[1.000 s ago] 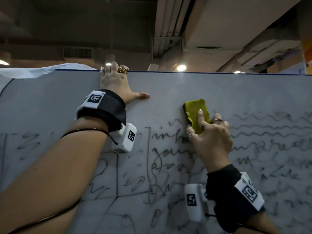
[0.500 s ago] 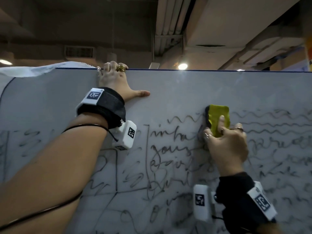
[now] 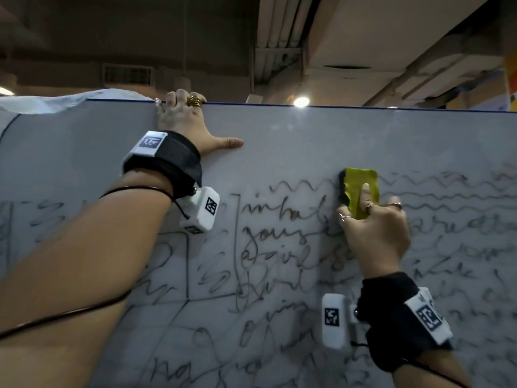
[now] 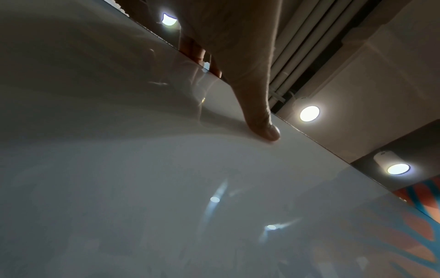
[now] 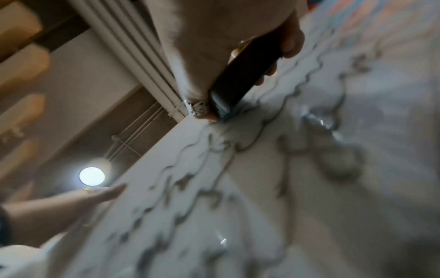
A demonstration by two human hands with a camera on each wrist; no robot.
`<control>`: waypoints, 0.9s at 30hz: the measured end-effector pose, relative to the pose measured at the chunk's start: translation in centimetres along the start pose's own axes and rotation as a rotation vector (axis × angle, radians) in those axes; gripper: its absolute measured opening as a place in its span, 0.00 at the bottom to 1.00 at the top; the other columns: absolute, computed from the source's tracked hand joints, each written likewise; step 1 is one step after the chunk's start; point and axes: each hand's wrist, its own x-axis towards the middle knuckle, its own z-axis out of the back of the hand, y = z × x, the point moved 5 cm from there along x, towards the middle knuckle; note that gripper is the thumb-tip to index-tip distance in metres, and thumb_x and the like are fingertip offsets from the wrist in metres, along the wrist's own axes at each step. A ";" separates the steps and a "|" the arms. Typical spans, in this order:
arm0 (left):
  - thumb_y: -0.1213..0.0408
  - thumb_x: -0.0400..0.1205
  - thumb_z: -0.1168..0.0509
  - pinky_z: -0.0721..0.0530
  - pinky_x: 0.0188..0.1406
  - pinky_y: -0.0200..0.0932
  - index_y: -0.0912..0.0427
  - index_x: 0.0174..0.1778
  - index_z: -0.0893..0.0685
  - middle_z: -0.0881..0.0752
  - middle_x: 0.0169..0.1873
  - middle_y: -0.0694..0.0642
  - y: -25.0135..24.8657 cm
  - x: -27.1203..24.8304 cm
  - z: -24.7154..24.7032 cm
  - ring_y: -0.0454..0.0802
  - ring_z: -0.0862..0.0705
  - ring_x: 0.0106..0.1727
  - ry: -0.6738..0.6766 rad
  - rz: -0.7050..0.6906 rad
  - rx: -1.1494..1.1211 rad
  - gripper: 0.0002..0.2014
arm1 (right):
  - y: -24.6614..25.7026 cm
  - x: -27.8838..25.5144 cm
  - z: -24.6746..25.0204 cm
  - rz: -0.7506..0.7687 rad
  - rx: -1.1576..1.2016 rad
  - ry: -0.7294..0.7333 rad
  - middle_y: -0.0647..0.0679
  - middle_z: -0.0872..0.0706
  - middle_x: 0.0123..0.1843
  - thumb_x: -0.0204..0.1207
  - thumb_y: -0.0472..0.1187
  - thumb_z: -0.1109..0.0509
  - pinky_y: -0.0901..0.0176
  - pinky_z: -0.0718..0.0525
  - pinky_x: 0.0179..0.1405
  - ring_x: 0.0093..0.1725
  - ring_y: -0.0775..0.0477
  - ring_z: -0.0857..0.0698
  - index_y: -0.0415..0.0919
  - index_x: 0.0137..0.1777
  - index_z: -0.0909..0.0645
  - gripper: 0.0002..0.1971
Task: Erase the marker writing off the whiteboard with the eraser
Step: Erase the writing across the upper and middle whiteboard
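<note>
A large whiteboard point(image 3: 293, 141) fills the head view, covered with black marker writing point(image 3: 277, 233) from about mid-height down. My right hand point(image 3: 372, 228) grips a yellow eraser point(image 3: 359, 189) with a dark pad and presses it on the top wavy line, index finger laid over its back. In the right wrist view the eraser point(image 5: 243, 79) shows as a dark block against the board. My left hand point(image 3: 190, 121) holds the board's top edge, fingers hooked over it, thumb point(image 4: 264, 124) flat on the blank surface.
A strip of bare board point(image 3: 363, 135) lies above the writing. A white cloth or sheet point(image 3: 56, 103) drapes over the board's top left corner. Ceiling pipes point(image 3: 282, 21) and lamps point(image 3: 301, 102) show above the board edge.
My right hand has slid the eraser rightward along the top wavy line, then held about level there. The left hand has stayed on the top edge.
</note>
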 end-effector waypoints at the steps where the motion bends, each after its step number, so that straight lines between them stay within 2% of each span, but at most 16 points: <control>1: 0.19 0.56 0.37 0.44 0.76 0.58 0.58 0.73 0.30 0.31 0.70 0.63 0.0 0.0 -0.1 0.61 0.36 0.74 0.004 0.004 0.005 0.57 | 1.3 -0.6 -0.5 0.064 -0.003 0.026 0.36 0.27 0.65 0.71 0.58 0.29 0.47 0.23 0.53 0.65 0.34 0.27 0.54 0.76 0.27 0.32; 4: 0.19 0.56 0.38 0.44 0.76 0.59 0.57 0.72 0.30 0.30 0.70 0.62 -0.2 -0.1 -0.3 0.60 0.36 0.74 0.006 0.014 0.014 0.56 | 7.0 -3.5 -2.7 0.372 -0.056 0.176 0.41 0.31 0.71 0.72 0.59 0.31 0.51 0.24 0.56 0.68 0.38 0.31 0.59 0.79 0.35 0.34; 7: 0.18 0.56 0.38 0.45 0.78 0.61 0.54 0.72 0.30 0.30 0.70 0.59 -0.1 -0.4 -0.2 0.58 0.36 0.74 -0.004 0.021 0.005 0.55 | 9.7 -5.0 -3.7 0.494 -0.137 0.261 0.46 0.36 0.76 0.73 0.61 0.33 0.54 0.25 0.62 0.72 0.43 0.36 0.64 0.80 0.41 0.35; 10: 0.17 0.56 0.41 0.52 0.78 0.68 0.52 0.72 0.31 0.32 0.71 0.57 0.1 -0.7 0.0 0.56 0.38 0.76 -0.025 0.020 0.014 0.55 | 6.7 -4.0 -2.7 0.455 -0.155 0.228 0.44 0.34 0.75 0.72 0.60 0.32 0.52 0.24 0.59 0.72 0.41 0.36 0.66 0.78 0.38 0.34; 13: 0.16 0.57 0.43 0.57 0.77 0.71 0.51 0.74 0.33 0.34 0.74 0.57 0.1 -0.7 -0.1 0.55 0.42 0.79 0.009 0.032 0.033 0.56 | 1.2 -1.7 -1.1 0.230 -0.079 0.121 0.38 0.28 0.69 0.70 0.59 0.28 0.46 0.22 0.53 0.68 0.36 0.31 0.62 0.77 0.31 0.34; 15: 0.16 0.56 0.44 0.56 0.76 0.74 0.52 0.75 0.34 0.34 0.74 0.57 -0.2 -0.6 -0.1 0.56 0.43 0.79 0.036 0.044 0.034 0.57 | 0.4 -1.5 -0.7 0.122 -0.077 0.101 0.38 0.30 0.70 0.70 0.59 0.29 0.46 0.22 0.53 0.67 0.36 0.31 0.59 0.77 0.31 0.34; 17: 0.14 0.54 0.45 0.55 0.74 0.78 0.54 0.75 0.35 0.35 0.73 0.58 -0.6 -0.5 -0.2 0.56 0.43 0.79 0.069 0.075 0.048 0.60 | 2.6 -2.3 -1.3 0.176 -0.104 0.141 0.39 0.31 0.72 0.72 0.59 0.31 0.49 0.23 0.55 0.69 0.38 0.31 0.60 0.79 0.34 0.34; 20: 0.13 0.50 0.46 0.54 0.70 0.84 0.55 0.77 0.36 0.36 0.75 0.59 -0.8 -0.4 -0.2 0.56 0.44 0.79 0.109 0.122 0.069 0.65 | 8.0 -4.8 -3.3 0.468 -0.123 0.261 0.42 0.34 0.73 0.72 0.59 0.31 0.52 0.23 0.58 0.70 0.40 0.32 0.62 0.80 0.41 0.37; 22: 0.12 0.49 0.46 0.54 0.69 0.84 0.55 0.78 0.36 0.36 0.75 0.60 -0.7 -0.2 -0.2 0.56 0.43 0.79 0.123 0.131 0.076 0.66 | 9.4 -5.3 -3.8 0.537 -0.146 0.294 0.45 0.35 0.72 0.73 0.60 0.32 0.53 0.23 0.58 0.70 0.42 0.33 0.64 0.81 0.44 0.38; 25: 0.13 0.52 0.46 0.56 0.71 0.82 0.56 0.77 0.36 0.36 0.76 0.60 -0.7 -0.5 0.0 0.57 0.43 0.79 0.103 0.118 0.073 0.64 | 7.3 -4.0 -2.7 0.485 -0.179 0.267 0.46 0.35 0.73 0.73 0.59 0.33 0.53 0.23 0.58 0.71 0.43 0.34 0.68 0.79 0.43 0.35; 27: 0.14 0.54 0.46 0.57 0.72 0.81 0.57 0.79 0.38 0.37 0.77 0.60 -0.9 -0.6 0.1 0.57 0.44 0.80 0.102 0.100 0.083 0.64 | 4.7 -2.7 -1.4 0.329 -0.155 0.231 0.43 0.35 0.74 0.73 0.60 0.33 0.50 0.23 0.59 0.72 0.41 0.34 0.67 0.79 0.41 0.34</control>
